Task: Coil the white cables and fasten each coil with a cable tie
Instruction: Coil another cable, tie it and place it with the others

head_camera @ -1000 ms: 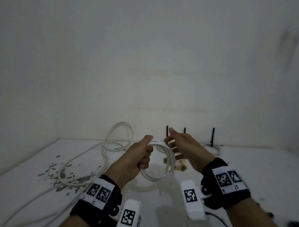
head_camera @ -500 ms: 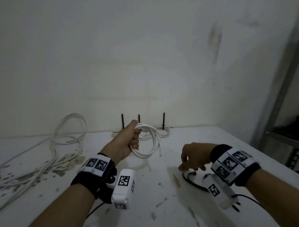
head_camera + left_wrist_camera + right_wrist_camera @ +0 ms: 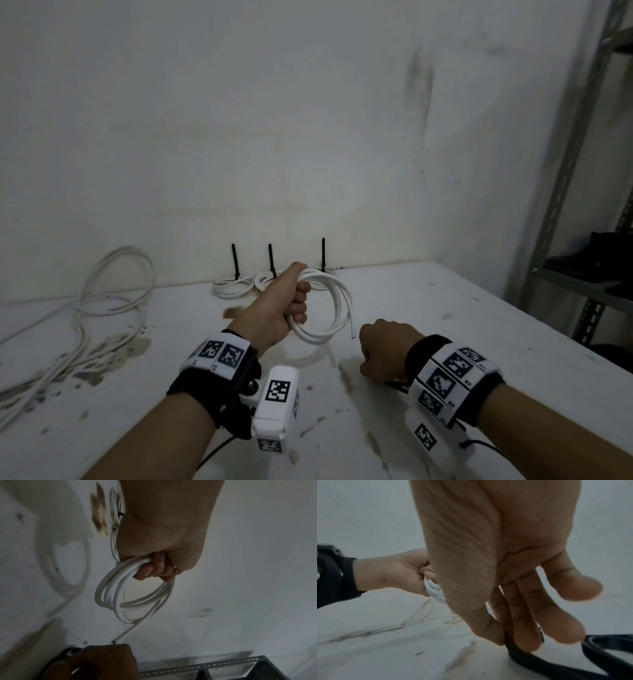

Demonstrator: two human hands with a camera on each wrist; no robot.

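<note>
Several loose white cables (image 3: 78, 329) lie far left on the table (image 3: 462, 325), uncoiled. My left hand (image 3: 274, 308) is fisted round the finished coil (image 3: 329, 308), held above the table (its free end dangles). My right hand (image 3: 383, 353) reaches down, fingers (image 3: 522, 622) pinching a black cable tie (image 3: 530, 660); next I judge it must wrap the coil. Its far end is cut off.

A stained white table (image 3: 445, 342) meets a scuffed wall (image 3: 308, 120), grey metal shelving (image 3: 565, 171) alongside.
</note>
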